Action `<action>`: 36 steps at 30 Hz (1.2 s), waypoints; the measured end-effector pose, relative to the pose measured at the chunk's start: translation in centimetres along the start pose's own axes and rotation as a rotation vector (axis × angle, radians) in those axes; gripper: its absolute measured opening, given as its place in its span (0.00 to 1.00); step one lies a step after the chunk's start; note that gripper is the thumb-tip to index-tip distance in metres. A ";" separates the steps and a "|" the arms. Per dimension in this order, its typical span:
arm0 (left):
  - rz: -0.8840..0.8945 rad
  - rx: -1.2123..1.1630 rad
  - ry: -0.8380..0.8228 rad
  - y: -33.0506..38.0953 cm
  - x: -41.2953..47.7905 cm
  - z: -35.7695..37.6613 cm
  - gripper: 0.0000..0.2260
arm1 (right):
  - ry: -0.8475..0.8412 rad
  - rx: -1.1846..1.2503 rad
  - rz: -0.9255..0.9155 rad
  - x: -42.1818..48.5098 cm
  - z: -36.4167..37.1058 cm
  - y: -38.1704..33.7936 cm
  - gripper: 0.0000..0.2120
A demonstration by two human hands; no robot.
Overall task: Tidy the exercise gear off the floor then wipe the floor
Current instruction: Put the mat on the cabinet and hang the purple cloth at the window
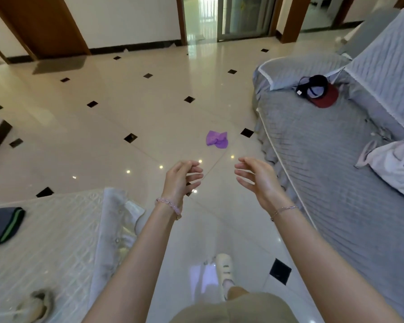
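Glossy cream tiled floor (black diamond insets), grey quilted sofa.

Ahead of both hands, a purple cloth lies on the cream glossy floor, which is patterned with small black diamond insets. To the right of the right hand, the grey quilted sofa cover carries a cap in dark navy and red. Left of the left hand, a white textured cover holds a folded dark grey cloth with a green stripe.
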State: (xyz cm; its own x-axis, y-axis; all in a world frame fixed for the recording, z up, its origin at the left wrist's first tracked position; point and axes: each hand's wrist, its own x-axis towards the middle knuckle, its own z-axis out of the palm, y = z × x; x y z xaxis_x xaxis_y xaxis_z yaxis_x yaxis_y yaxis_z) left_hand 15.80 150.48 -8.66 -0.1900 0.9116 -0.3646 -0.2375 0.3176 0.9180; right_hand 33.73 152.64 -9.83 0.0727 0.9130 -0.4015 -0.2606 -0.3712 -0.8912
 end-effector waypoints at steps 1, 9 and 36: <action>-0.005 0.005 0.010 0.6 1.8 0.7 0.08 | -0.008 -0.002 0.009 2.1 0.3 -0.8 0.07; -0.049 -0.024 0.070 3.9 14.6 3.6 0.07 | -0.044 -0.049 0.051 16.1 3.4 -5.9 0.06; -0.318 0.078 -0.049 13.0 69.0 9.0 0.08 | 0.186 -0.149 0.244 65.8 13.7 -12.2 0.09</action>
State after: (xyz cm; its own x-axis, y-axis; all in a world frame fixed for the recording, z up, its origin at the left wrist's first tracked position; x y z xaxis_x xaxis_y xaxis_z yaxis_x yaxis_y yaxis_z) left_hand 8.20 219.83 -20.48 -0.0715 0.7742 -0.6289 -0.2032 0.6060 0.7691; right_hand 28.48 219.56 -22.48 0.2038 0.7529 -0.6258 -0.1491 -0.6079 -0.7799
